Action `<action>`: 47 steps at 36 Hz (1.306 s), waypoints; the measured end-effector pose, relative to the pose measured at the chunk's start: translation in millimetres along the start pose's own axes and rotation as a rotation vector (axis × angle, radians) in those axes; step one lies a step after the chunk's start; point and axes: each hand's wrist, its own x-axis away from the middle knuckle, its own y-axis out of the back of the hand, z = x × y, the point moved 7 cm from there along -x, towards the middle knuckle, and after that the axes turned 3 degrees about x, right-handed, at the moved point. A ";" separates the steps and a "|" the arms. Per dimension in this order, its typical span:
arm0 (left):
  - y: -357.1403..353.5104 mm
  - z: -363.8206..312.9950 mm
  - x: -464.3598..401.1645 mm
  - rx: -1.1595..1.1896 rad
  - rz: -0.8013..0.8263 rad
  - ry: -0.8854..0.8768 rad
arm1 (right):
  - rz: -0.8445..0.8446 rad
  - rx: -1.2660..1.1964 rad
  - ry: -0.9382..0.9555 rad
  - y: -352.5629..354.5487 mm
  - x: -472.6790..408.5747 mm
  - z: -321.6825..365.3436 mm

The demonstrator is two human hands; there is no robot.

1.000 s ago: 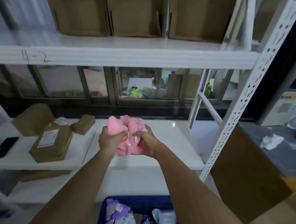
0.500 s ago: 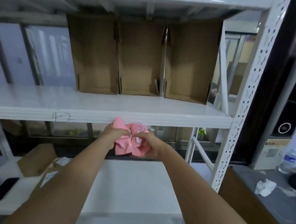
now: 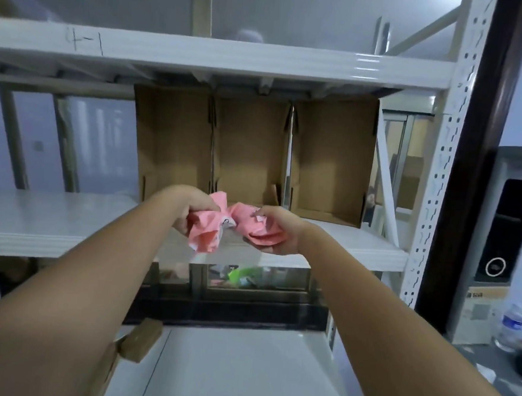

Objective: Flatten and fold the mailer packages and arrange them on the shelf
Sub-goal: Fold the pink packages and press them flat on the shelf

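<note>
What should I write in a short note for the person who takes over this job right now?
Left hand: grips the left end of the pink mailer.
Right hand: grips its right end.
The mailer is crumpled and held in the air in front of the middle shelf, just before the three open cardboard boxes.
Done: the mailer is raised to shelf height.
Left: flatten it, fold it, set it on the shelf. A brown package lies on the lower shelf.

Three open cardboard boxes (image 3: 250, 153) fill the shelf (image 3: 51, 217) at the back; bare board to their left; the upper shelf (image 3: 232, 56) caps them closely.
</note>
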 end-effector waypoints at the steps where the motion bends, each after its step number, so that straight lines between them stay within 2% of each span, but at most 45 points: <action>1: 2.5 -4.1 -0.2 0.026 -0.020 -0.033 | -0.022 -0.008 0.038 1.0 1.2 7.0; 5: 10.6 -9.8 -6.7 0.152 -0.103 -0.142 | -0.132 -0.003 0.143 9.7 -9.4 22.1; 14: 43.5 12.0 -44.8 0.260 -0.243 -0.183 | -0.484 0.112 0.203 54.0 -56.2 13.9; 19: 67.3 21.6 -68.3 0.335 -0.275 -0.229 | -0.497 0.123 0.201 58.3 -79.5 13.1; 24: 101.7 38.2 -161.3 0.299 -0.305 -0.223 | -0.579 0.229 0.187 61.7 -91.7 -0.9; 28: 88.1 28.3 -102.1 0.226 -0.273 -0.216 | -0.562 0.240 0.166 62.9 -90.5 -0.6; 32: 87.0 18.3 -104.9 0.205 -0.280 -0.288 | -0.572 0.198 0.142 66.7 -88.9 -2.2; 36: 79.0 9.1 -112.7 0.192 -0.267 -0.322 | -0.578 0.269 0.138 71.1 -93.7 -1.0; 37: 75.7 5.0 -112.0 0.169 -0.316 -0.331 | -0.583 0.308 0.134 74.3 -95.4 0.4; 38: 78.4 -2.4 -111.1 0.037 -0.453 -0.359 | -0.590 0.349 0.126 77.1 -96.0 1.9; 39: 80.7 -14.2 -103.3 -0.182 -0.664 -0.414 | -0.593 0.401 0.118 82.9 -97.9 3.3; 40: 79.5 -27.6 -92.3 -0.374 -0.801 -0.486 | -0.592 0.450 0.112 84.7 -100.9 4.9; 41: 72.5 -39.9 -86.0 -0.448 -0.830 -0.596 | -0.591 0.502 0.111 86.4 -103.8 7.1; 43: 41.6 -58.2 -80.3 -0.395 -0.636 -0.775 | -0.564 0.601 0.109 88.3 -104.8 12.1; 44: 20.8 -63.1 -81.8 -0.360 -0.511 -0.794 | -0.548 0.633 0.105 92.9 -104.5 13.6; 47: -35.5 -58.7 -75.2 -0.396 -0.111 -0.685 | -0.476 0.706 0.093 90.3 -102.3 21.3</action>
